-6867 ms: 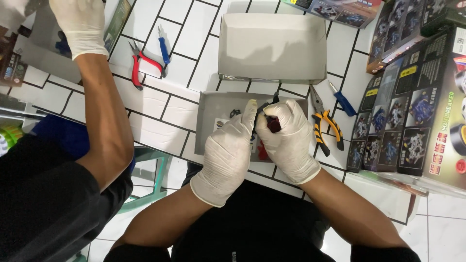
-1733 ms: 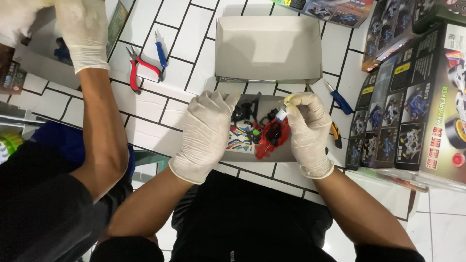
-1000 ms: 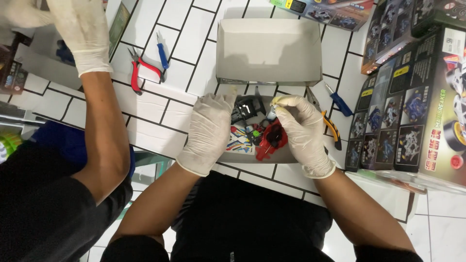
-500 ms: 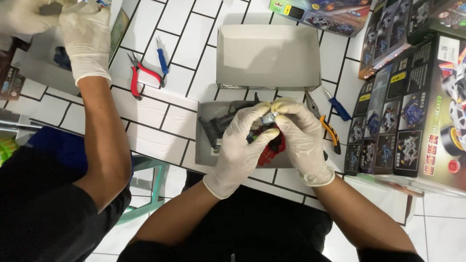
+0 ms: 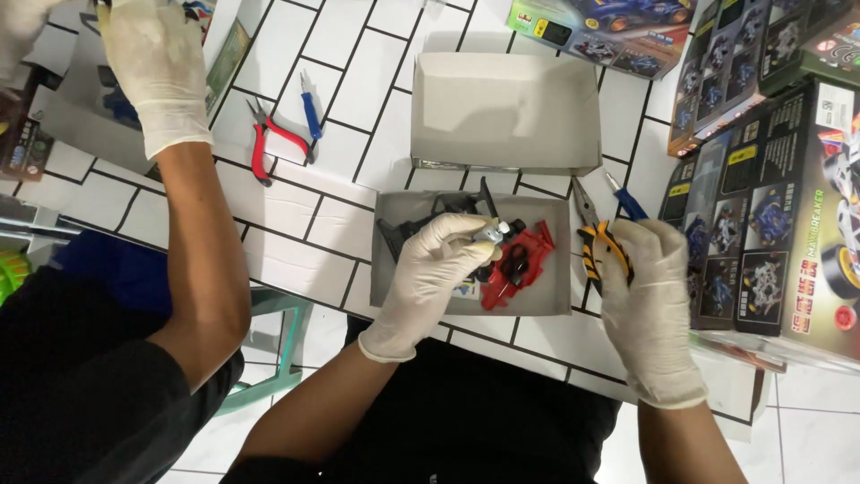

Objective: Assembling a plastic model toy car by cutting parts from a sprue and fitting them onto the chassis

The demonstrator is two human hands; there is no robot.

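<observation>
Your left hand [image 5: 439, 273], gloved in white, pinches a small silver motor [image 5: 491, 233] between thumb and fingertips; the piece sits at the tips of those fingers, up and to the right of your palm. Just right of that hand, touching or nearly so, lies a red toy car body [image 5: 518, 269], and above the hand black plastic parts [image 5: 448, 211] stick up. All of this sits inside a shallow grey tray [image 5: 560, 300] directly under your left hand.

Your right hand [image 5: 645, 305], also gloved, is curled around the handles of the yellow and black pliers [image 5: 598, 235]; the fingers are folded over the grips near the top of the hand, and the metal nose points up and away from you. Just above that hand a blue-handled tool [image 5: 627, 202] lies on the surface.

Beyond both hands stands an open white cardboard box [image 5: 506, 112]. To the right of your right hand, printed toy car boxes [image 5: 761, 206] are stacked. Far to the left of your left hand, red-handled pliers [image 5: 269, 143] and a blue screwdriver [image 5: 310, 108] lie on the white tiled table [image 5: 296, 260] with dark grout lines. Another person's gloved hand [image 5: 152, 67] and bare forearm reach across that left side. A pale tiled floor shows below the table edge.
</observation>
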